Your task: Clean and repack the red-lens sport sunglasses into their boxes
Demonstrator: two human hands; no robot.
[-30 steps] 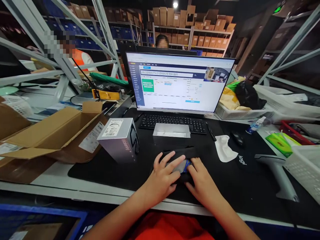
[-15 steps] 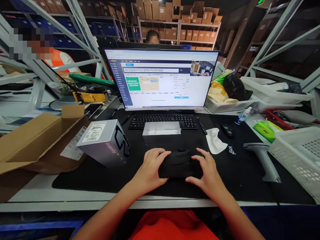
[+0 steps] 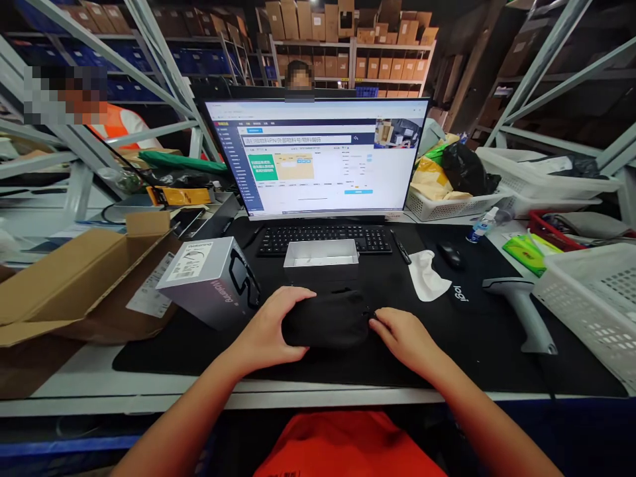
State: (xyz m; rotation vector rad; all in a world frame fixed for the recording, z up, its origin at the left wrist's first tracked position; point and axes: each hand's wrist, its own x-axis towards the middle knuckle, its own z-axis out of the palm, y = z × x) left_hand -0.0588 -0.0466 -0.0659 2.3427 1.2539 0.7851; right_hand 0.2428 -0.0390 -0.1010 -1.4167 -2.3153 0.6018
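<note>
A black soft pouch [image 3: 328, 321] lies on the black desk mat [image 3: 472, 344] in front of me. My left hand [image 3: 271, 328] wraps around its left end, fingers curled over the top. At the pouch's right end my right hand [image 3: 402, 334] pinches its edge with the fingertips. Just behind the pouch stands an open silver tray-like box [image 3: 321, 253], and behind that a black keyboard [image 3: 325, 238] and a lit monitor [image 3: 318, 159]. A silver product box [image 3: 206, 281] lies tilted to the left of my left hand.
An open cardboard box [image 3: 74, 278] fills the left of the desk. To the right lie a white cloth [image 3: 427, 275], a mouse [image 3: 451, 255], a grey barcode scanner [image 3: 521, 308] and a white basket [image 3: 591, 305]. Two people stand behind the shelving racks.
A blue item seen between my hands a second ago is now hidden inside the black pouch. My left hand moved to grip the pouch's left end; my right hand slid to its right edge.
</note>
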